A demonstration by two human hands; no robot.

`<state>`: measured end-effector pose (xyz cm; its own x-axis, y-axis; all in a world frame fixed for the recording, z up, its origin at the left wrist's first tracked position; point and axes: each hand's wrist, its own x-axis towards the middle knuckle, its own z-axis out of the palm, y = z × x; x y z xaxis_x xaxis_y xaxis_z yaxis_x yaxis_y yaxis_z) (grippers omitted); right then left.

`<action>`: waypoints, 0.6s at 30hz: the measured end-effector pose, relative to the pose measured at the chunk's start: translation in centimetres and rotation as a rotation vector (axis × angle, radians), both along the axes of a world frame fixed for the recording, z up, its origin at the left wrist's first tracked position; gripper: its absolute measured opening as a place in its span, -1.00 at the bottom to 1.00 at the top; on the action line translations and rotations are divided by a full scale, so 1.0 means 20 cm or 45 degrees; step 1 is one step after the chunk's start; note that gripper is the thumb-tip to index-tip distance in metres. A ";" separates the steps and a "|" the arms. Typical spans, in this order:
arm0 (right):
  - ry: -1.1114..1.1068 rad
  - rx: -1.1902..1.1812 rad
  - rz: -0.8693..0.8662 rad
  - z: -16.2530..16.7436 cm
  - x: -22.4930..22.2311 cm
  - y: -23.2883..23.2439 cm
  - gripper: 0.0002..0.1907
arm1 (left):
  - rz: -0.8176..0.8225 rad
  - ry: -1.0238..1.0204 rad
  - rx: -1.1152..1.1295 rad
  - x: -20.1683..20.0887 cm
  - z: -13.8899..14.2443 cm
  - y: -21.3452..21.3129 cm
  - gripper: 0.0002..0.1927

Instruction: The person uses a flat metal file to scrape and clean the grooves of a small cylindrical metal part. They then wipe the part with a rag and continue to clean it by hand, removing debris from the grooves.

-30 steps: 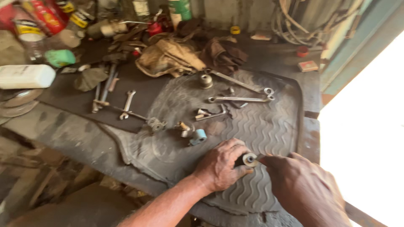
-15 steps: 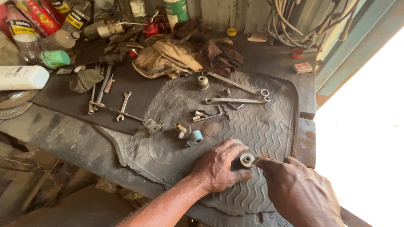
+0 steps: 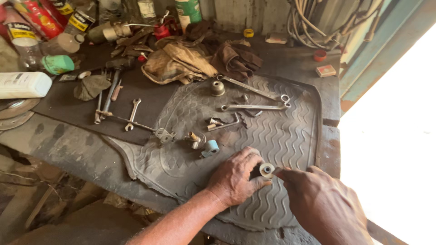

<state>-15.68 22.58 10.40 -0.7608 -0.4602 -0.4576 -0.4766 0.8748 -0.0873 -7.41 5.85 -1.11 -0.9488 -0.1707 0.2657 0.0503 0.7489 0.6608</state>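
My left hand [image 3: 236, 177] grips a small round metal part with a pale centre [image 3: 266, 170], held just above a dark ribbed rubber mat [image 3: 290, 136]. My right hand [image 3: 324, 204] comes in from the lower right; its fingertips pinch something thin against the front of that part, and what it pinches is too small to make out. Both hands hover over the mat's near edge.
On the mat lie long wrenches [image 3: 254, 107], a brass-coloured cap [image 3: 217, 88], small fittings [image 3: 194, 139] and a blue roll [image 3: 210, 148]. Spanners [image 3: 131, 114] and a hammer [image 3: 111, 86] lie to the left, dirty rags [image 3: 190, 61] behind, bottles and cans [image 3: 27, 31] at the back left.
Both hands with the round part stayed together and barely moved; the view shifted slightly, with the bench items sliding a little left and down in the picture.
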 end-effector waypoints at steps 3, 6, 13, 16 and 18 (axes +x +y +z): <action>0.071 -0.032 0.041 -0.01 0.00 0.00 -0.64 | -0.001 0.006 -0.022 0.00 0.00 0.00 -0.57; 0.172 -0.024 0.114 -0.03 -0.01 0.00 -0.63 | -0.024 0.045 -0.014 0.00 0.00 0.00 -0.58; 0.135 -0.103 0.078 -0.03 -0.03 -0.04 -0.64 | -0.032 0.063 -0.018 0.00 0.00 -0.01 -0.57; 0.188 -0.145 0.124 -0.03 -0.04 -0.05 -0.62 | -0.036 0.101 -0.037 0.00 0.00 -0.01 -0.58; 0.168 -0.200 0.079 -0.04 -0.04 -0.05 -0.65 | -0.006 0.049 0.001 0.01 0.00 0.00 -0.58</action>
<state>-16.51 21.56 9.69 -0.7772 -0.5661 -0.2748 -0.5457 0.8238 -0.1539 -7.29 5.80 -1.06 -0.9386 -0.1666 0.3021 0.0792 0.7482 0.6587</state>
